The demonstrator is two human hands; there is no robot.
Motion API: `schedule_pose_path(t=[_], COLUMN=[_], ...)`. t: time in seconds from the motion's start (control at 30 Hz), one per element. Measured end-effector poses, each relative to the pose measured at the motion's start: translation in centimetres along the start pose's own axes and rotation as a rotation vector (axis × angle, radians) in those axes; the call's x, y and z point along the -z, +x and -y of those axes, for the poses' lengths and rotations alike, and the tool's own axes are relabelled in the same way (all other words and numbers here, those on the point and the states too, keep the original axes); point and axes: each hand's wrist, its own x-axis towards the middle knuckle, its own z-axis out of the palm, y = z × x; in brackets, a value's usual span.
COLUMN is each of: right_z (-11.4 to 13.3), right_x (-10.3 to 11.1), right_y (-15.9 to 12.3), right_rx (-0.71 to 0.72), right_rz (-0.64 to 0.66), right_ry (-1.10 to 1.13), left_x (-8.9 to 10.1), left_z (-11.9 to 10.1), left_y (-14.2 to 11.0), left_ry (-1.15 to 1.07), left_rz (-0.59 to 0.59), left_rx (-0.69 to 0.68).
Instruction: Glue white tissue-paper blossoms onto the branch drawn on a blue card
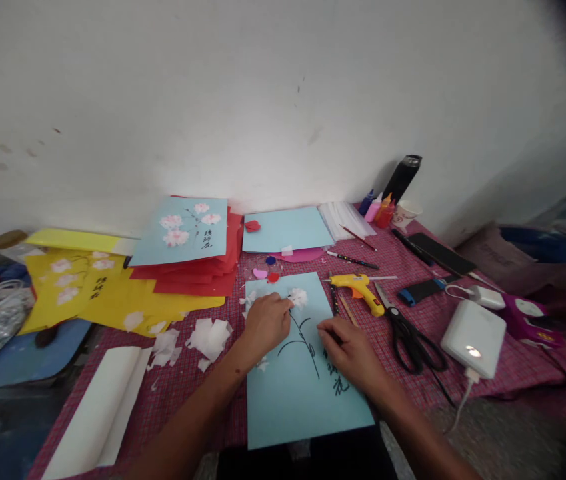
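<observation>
A light blue sheet [283, 407] lies before me, with a drawn black branch and black brush-written characters near its right edge. My left hand [267, 327] is closed over its upper part, its fingertips at the edge of a white crumpled-paper flower [299, 297]. Whatever those fingers may pinch is hidden. My right hand [345, 347] rests by the sheet's right side, fingers curled in, with nothing visible in them. Behind the left hand, more white paper petals [251, 300] show at the sheet's upper left corner.
Right of the sheet lie a yellow glue gun [357, 287], black scissors [415, 343] and a white power bank [475, 337]. Torn white paper [210, 339] and a white paper roll [97, 413] lie left. Finished flower cards [183, 230], paint bottles [375, 208] and a black flask [403, 177] stand toward the wall.
</observation>
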Motion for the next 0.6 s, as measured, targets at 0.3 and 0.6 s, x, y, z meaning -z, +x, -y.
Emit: schedule_pose_path(t=[0.3, 0.6], right_z=[0.2, 0.1], right_x=[0.0, 0.1], right_y=[0.2, 0.1], right_rx=[0.005, 0.013], right_rz=[-0.006, -0.007], right_ry=[-0.007, 0.012], left_x=[0.2, 3.8], left_z=[-0.3, 4.3], left_y=[-0.1, -4.5], left_ry=[-0.040, -0.363], left_rz=[-0.027, -0.336], left_rx=[-0.038, 0.236])
